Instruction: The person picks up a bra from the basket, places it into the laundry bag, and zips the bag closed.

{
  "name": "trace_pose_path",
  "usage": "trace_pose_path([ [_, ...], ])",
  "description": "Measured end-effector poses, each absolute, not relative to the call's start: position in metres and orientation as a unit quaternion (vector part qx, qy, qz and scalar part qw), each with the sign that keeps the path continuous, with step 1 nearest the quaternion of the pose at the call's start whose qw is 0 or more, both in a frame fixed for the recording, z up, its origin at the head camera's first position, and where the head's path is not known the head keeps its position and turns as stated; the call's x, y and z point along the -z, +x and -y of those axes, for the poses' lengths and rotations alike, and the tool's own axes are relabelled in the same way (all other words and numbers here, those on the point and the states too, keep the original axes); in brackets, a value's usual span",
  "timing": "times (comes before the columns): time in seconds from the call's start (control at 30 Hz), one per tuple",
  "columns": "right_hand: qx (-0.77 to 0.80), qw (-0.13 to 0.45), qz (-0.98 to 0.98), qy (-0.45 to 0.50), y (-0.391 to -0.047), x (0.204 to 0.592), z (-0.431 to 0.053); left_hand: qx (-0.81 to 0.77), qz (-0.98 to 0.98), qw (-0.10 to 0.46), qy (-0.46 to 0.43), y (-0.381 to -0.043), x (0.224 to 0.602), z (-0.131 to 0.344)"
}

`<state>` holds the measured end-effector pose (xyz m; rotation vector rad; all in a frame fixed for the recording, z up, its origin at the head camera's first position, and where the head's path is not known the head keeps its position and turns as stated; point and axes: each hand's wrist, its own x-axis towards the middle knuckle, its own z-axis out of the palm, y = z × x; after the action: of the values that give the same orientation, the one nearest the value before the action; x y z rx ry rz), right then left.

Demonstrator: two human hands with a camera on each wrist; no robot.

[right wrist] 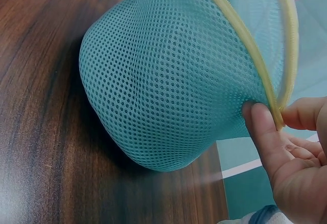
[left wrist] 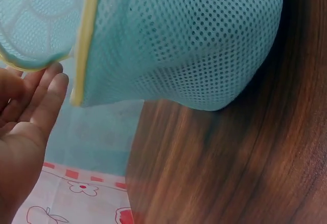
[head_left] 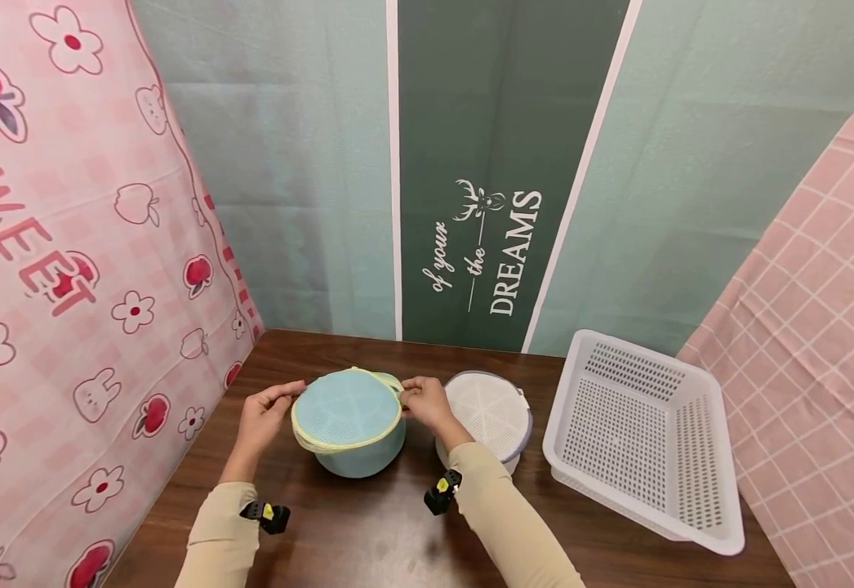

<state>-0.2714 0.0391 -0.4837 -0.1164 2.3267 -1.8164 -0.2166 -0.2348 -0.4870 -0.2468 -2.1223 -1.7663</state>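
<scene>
A blue mesh laundry bag (head_left: 359,459) with yellow trim stands upright on the table, its round lid (head_left: 349,407) tilted over the opening and apart from the rim at one side. My left hand (head_left: 261,415) holds the lid's edge between thumb and fingers; in the left wrist view its fingertips (left wrist: 57,81) meet the yellow edge. On the other side my right hand (head_left: 425,400) pinches the yellow zipper trim (right wrist: 265,83), thumb and forefinger on either side of it. Beside that hand is a white mesh bag (head_left: 487,415) with a grey-blue rim, partly hidden by my forearm.
A white perforated plastic basket (head_left: 727,457) stands at the right of the dark wood table (head_left: 368,539). Printed cloths hang behind and at both sides: pink fruit pattern (head_left: 96,327) on the left, green (head_left: 471,122) at the back, pink check (head_left: 824,327) on the right.
</scene>
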Motion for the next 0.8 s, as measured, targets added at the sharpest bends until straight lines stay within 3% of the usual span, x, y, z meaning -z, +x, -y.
trace_pose_path([
  [0.33, 0.637, 0.111, -0.762, -0.045, -0.271, 0.484, -0.04, 0.554, 0.816, 0.164, -0.008, -0.221, 0.49, 0.232],
  [0.63, 0.633, 0.11, -0.765, -0.047, -0.27, 0.485, -0.039, 0.534, 0.843, -0.027, 0.058, -0.224, 0.491, 0.23],
  [0.8, 0.618, 0.104, -0.778, -0.047, -0.269, 0.486, -0.036, 0.558, 0.826, -0.055, 0.056, -0.224, 0.493, 0.227],
])
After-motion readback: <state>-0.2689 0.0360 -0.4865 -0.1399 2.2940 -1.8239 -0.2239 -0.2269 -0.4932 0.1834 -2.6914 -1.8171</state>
